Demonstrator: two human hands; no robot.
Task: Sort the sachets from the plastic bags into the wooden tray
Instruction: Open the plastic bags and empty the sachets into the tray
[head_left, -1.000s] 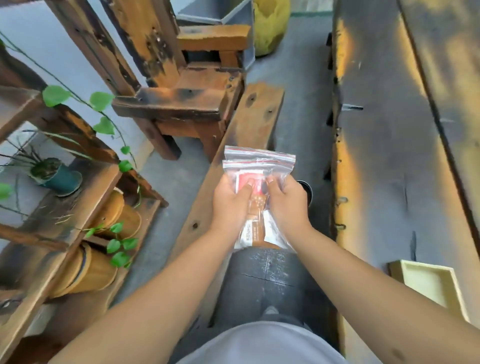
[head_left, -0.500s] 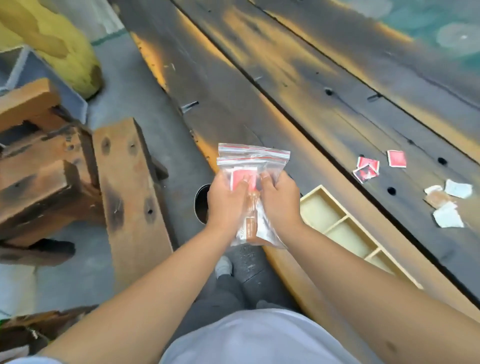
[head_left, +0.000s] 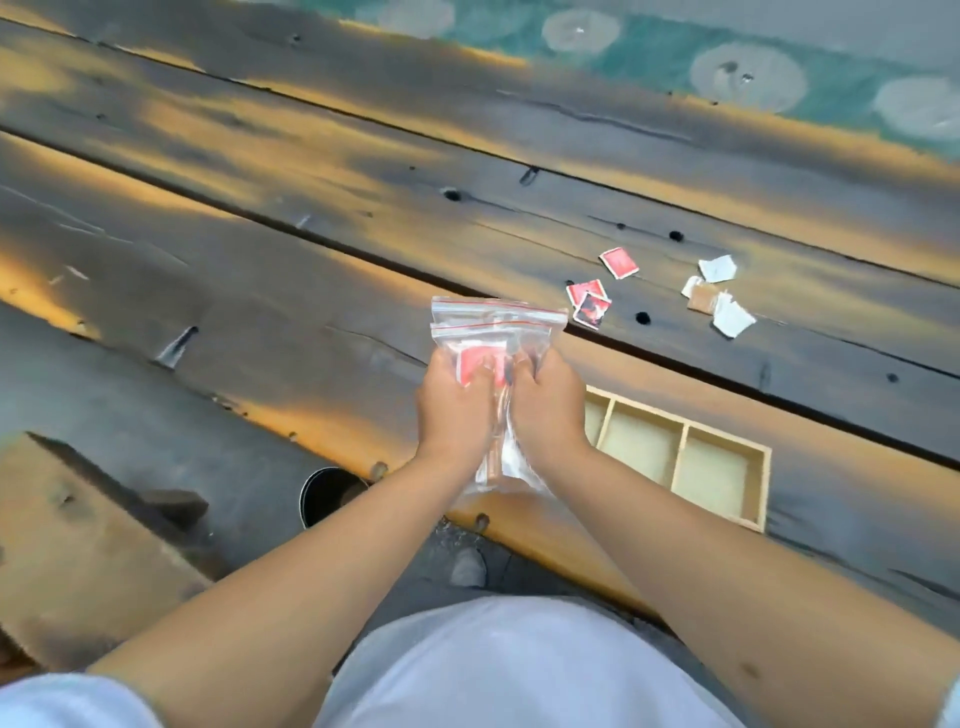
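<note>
My left hand (head_left: 453, 405) and right hand (head_left: 545, 402) clamp 2 plastic bags (head_left: 496, 332) upright, zip ends pointing away, above the wooden tray (head_left: 717, 467).

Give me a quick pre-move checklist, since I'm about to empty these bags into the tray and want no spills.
1. Plastic bags held by both hands, left hand and right hand: ok.
2. Zip seals opened: cannot tell.
3. Wooden tray compartments in view free of sachets: ok.
4. Bags over the tray: not ok, they are left of it.
5. Loose red sachets and white sachets sorted: not ok, they lie on the table.
</note>
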